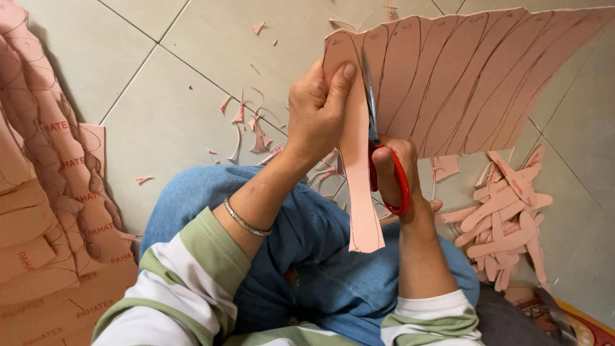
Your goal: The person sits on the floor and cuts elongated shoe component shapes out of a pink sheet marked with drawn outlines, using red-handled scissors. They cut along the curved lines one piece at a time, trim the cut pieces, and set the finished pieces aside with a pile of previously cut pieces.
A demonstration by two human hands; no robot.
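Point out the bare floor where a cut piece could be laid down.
Bare tile lies upper left, between the stacked pink sheets and the scatter of trimmings, and far right beyond the pile of cut pieces. It is crowded by the knee, under the left hand and scissors.

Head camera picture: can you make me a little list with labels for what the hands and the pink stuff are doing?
Left hand: pinches a half-cut strip of the big pink foam sheet marked with dark outlines
Right hand: holds red-handled scissors, blades in the sheet
Cut pieces: pile of pink foam strips on the pale tiled floor
Scraps: thin pink trimmings
Stack: more pink sheets, far left
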